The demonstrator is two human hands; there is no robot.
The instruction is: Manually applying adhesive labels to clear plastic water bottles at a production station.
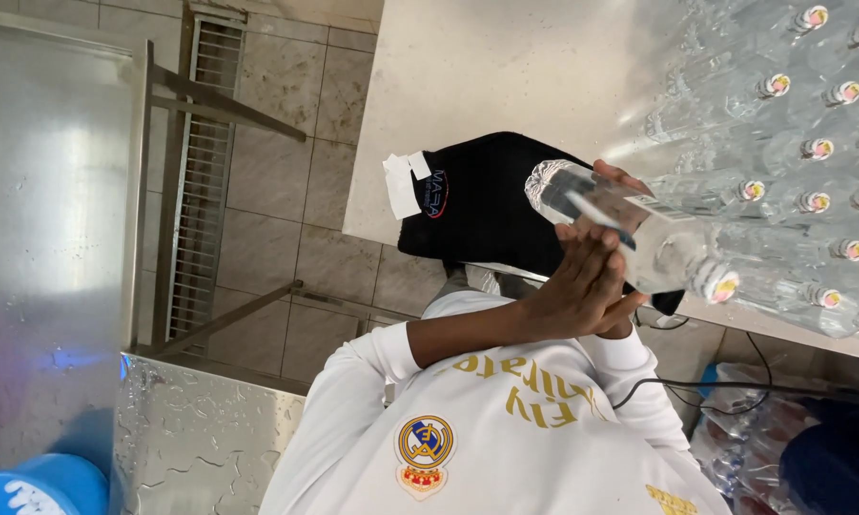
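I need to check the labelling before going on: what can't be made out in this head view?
- Bottle: its label is motion-blurred; the middle is covered by the left hand.
- Right hand: only fingertips show behind the bottle.
- Rows of capped bottles: glare washes out their bodies; the right edge cuts them off.
- Black cloth: its far part lies behind the hands.

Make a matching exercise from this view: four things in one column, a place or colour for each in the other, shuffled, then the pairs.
1. held bottle
2. black cloth
3. capped bottles
4. blue tub

a. bottom left corner
b. between both hands
c. massed at the table's right
d. on the table's near edge, white tags attached

Pairs: 1-b, 2-d, 3-c, 4-a
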